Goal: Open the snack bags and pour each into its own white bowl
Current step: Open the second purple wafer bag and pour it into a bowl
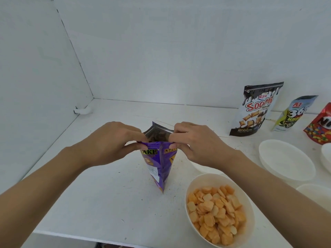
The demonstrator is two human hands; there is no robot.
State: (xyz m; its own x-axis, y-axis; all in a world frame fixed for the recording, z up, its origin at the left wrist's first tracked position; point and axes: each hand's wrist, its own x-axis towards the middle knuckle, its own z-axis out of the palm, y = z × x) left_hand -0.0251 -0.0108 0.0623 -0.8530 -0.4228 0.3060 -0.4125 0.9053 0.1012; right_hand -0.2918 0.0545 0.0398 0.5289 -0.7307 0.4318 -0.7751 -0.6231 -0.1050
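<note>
Nearest the camera, a round white bowl [206, 178] is sitting on the white tabletop [89, 194], already holding orange-yellow square crackers [215, 212], so one bag looks finished. Just beyond it, left of the bowl, a glossy purple stand-up snack pouch [161, 169] is standing upright on the table. The left hand [111, 142] is pinching the pouch's top edge between thumb and curled fingers on one side, and the right hand [197, 144] is pinching the opposite side the same way. The mouth is gaping between them, showing a silver lining and dark pieces inside. This seems to be the opening step for the second bag, nearly done. An empty white bowl [200, 169] is peeking out under the right hand. Pouring next would call for lifting the pouch and tipping it over that bowl. Farther right, stacked empty white bowls [286, 161] are waiting. Farthest back, a black-and-white pouch [258, 111], a silver-green pouch [293, 113] and a red pouch [320, 126] are standing unopened, as far as can be seen.
</note>
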